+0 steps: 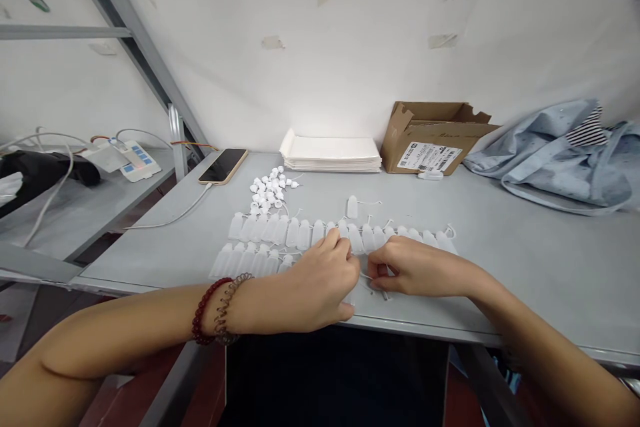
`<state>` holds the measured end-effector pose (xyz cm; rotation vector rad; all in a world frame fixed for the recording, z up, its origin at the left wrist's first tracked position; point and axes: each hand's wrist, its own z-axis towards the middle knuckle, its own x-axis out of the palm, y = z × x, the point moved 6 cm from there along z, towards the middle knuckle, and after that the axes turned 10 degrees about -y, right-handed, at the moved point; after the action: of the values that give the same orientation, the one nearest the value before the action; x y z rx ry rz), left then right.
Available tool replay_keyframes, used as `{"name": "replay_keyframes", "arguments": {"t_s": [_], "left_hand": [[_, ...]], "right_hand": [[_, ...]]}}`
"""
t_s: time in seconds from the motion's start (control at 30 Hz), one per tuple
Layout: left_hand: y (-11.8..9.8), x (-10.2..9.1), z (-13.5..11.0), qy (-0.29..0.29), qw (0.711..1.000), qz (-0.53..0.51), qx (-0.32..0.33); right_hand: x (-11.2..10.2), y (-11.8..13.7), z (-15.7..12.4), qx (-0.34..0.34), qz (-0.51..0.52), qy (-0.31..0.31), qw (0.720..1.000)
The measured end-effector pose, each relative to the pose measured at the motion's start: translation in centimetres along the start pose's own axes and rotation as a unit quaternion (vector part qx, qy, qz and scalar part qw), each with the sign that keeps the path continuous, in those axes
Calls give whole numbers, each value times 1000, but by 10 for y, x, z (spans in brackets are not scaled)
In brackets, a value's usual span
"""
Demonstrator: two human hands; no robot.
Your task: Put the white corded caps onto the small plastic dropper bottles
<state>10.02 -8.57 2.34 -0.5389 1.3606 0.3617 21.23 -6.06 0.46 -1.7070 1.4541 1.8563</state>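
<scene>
My left hand (313,283) is curled close to the table's front edge, back of the hand up; what its fingers hold is mostly hidden. Beside it, my right hand (413,267) pinches with thumb and forefinger at a thin white cord (367,276). Just beyond both hands runs a row of small translucent white plastic bottles (293,233), several with thin cords at their tops. A second, shorter row of bottles (247,259) lies nearer, partly covered by my left hand. One bottle (353,207) lies apart, behind the rows.
Small white caps (267,192) lie in a loose pile behind the rows. A phone (223,166) on a cable is at the back left. Along the wall stand a stack of white envelopes (331,153), an opened cardboard box (435,140) and a light blue cloth bag (560,153).
</scene>
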Motion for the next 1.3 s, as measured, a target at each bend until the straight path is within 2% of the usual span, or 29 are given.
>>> {"name": "replay_keyframes", "arguments": {"t_s": [0.37,0.5,0.6,0.73,0.83,0.9,0.97,1.03,1.1,1.17,1.3], "left_hand": [[2,1,0,9,1000,-8,-5],[4,0,-1,12,1000,-17,-13],[3,-2,-3,13,999,-32,-25],[6,-10,-6,-12,996,-65,-54],[34,-18,-5,-25,987,-89,-130],[71,-28,-2,-67,978,-55,-191],[115,-38,2,-119,965,19,-235],[157,-42,7,-134,953,84,-259],[190,-40,12,-128,947,111,-272],[210,-36,18,-128,946,116,-276],[222,-26,30,-118,947,116,-274]], "right_hand": [[0,1,0,5,-14,10,1000],[-3,1,-1,8,49,31,998],[-12,-7,-4,24,125,35,991],[-37,-35,-7,70,177,-33,981],[-59,-67,-7,136,179,-144,964],[-73,-90,-7,176,147,-242,943],[-88,-110,-9,207,62,-355,910],[-99,-126,-12,221,-20,-437,872],[-105,-141,-13,225,-55,-471,851],[-110,-154,-15,227,-83,-484,841],[-116,-172,-20,252,-121,-479,832]]}}
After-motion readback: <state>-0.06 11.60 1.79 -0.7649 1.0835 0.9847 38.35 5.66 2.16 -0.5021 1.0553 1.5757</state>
